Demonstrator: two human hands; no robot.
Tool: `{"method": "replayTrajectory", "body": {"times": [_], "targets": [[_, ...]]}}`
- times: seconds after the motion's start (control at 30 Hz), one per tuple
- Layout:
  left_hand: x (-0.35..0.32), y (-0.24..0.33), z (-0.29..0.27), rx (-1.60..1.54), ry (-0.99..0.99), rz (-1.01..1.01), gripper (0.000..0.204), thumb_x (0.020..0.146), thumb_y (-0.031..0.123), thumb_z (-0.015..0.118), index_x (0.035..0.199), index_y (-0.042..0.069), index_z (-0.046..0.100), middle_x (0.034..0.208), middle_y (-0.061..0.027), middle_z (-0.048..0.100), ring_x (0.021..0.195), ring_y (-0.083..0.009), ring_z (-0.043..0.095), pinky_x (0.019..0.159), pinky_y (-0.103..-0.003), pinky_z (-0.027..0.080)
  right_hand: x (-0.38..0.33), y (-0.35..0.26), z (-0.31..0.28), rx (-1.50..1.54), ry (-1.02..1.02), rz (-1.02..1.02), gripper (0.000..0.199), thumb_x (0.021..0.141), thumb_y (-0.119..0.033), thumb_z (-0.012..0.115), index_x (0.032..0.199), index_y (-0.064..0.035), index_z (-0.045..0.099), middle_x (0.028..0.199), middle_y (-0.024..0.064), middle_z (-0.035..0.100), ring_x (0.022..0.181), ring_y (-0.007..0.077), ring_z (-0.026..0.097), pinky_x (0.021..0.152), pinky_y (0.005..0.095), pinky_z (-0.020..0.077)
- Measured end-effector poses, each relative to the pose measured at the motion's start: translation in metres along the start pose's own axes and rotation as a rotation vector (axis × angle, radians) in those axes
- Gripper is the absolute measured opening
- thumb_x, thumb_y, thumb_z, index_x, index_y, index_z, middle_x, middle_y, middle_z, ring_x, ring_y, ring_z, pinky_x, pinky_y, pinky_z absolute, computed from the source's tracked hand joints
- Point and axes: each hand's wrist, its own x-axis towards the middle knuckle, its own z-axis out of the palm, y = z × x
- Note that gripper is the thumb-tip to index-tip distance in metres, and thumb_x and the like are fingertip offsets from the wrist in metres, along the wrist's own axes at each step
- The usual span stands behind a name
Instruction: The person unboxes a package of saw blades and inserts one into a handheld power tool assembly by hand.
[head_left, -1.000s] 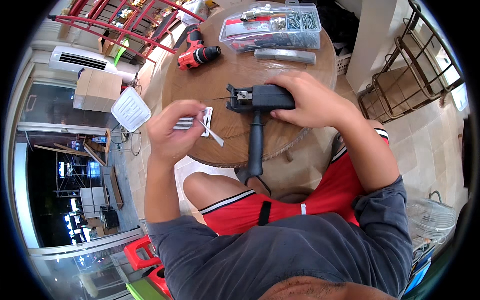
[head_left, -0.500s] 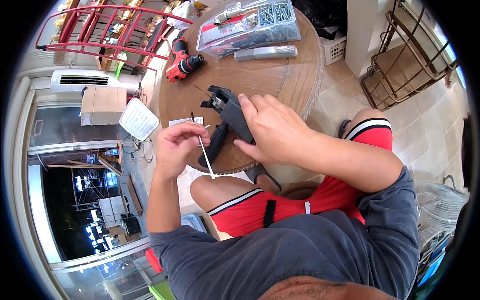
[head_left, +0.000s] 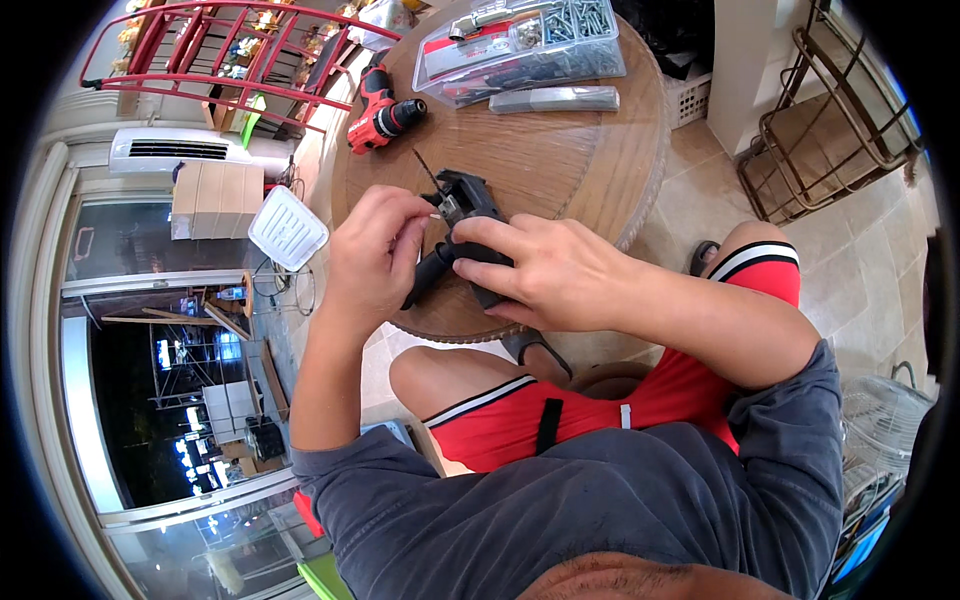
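Observation:
Above the near part of a round wooden table (head_left: 560,170) my right hand (head_left: 560,272) is closed around the body of a black tool (head_left: 466,195) with a metal piece at its top. A black cylindrical handle (head_left: 428,275) sticks out beside it, toward the left. My left hand (head_left: 378,250) is pinched on a thin white stick (head_left: 434,215), mostly hidden by the fingers; its visible part is close to the tool's metal piece. A thin dark rod (head_left: 427,168) points up and left from the tool's top; whether it is attached I cannot tell.
Farther back on the table are a red and black cordless drill (head_left: 384,115), a clear box of screws (head_left: 575,35) and a flat grey packet (head_left: 555,99). A red metal rack (head_left: 230,85) stands at the far left, a brown metal rack (head_left: 800,140) at the right.
My left hand has moved up and right with the white stick, bringing it to the tool's metal piece. My right hand's fingers have shifted on the tool's body.

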Motion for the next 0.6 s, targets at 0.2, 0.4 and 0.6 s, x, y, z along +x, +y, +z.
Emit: {"method": "replayTrajectory", "body": {"times": [0.2, 0.4, 0.6], "targets": [[0.004, -0.007, 0.01, 0.06, 0.056, 0.163, 0.014, 0.093, -0.011, 0.072, 0.104, -0.002, 0.071, 0.1, -0.0154, 0.071, 0.082, -0.0264, 0.071, 0.068, -0.033, 0.057, -0.003, 0.003, 0.006, -0.028, -0.062, -0.041, 0.046, 0.092, -0.027, 0.079, 0.135, -0.0115, 0.076, 0.147, 0.0012, 0.066, 0.091, 0.0287, 0.071, 0.073, 0.0418, 0.0647], [0.002, -0.012, 0.01, 0.035, 0.02, 0.151, 0.015, 0.092, -0.012, 0.074, 0.104, -0.003, 0.072, 0.101, -0.0157, 0.072, 0.081, -0.0251, 0.072, 0.07, -0.033, 0.058, 0.002, 0.005, 0.008, -0.026, -0.079, -0.109, 0.041, 0.096, -0.032, 0.078, 0.13, -0.0098, 0.077, 0.134, 0.0054, 0.072, 0.088, 0.0294, 0.072, 0.071, 0.0409, 0.0632], [0.002, -0.011, 0.006, -0.051, -0.003, 0.088, 0.015, 0.093, -0.011, 0.075, 0.106, -0.002, 0.076, 0.101, -0.0148, 0.075, 0.083, -0.0213, 0.072, 0.072, -0.03, 0.058, 0.016, 0.03, -0.04, 0.162, 0.387, -0.154, 0.017, 0.097, -0.017, 0.081, 0.1, -0.0026, 0.072, 0.087, 0.0139, 0.071, 0.075, 0.0323, 0.071, 0.064, 0.0425, 0.0565]]}}
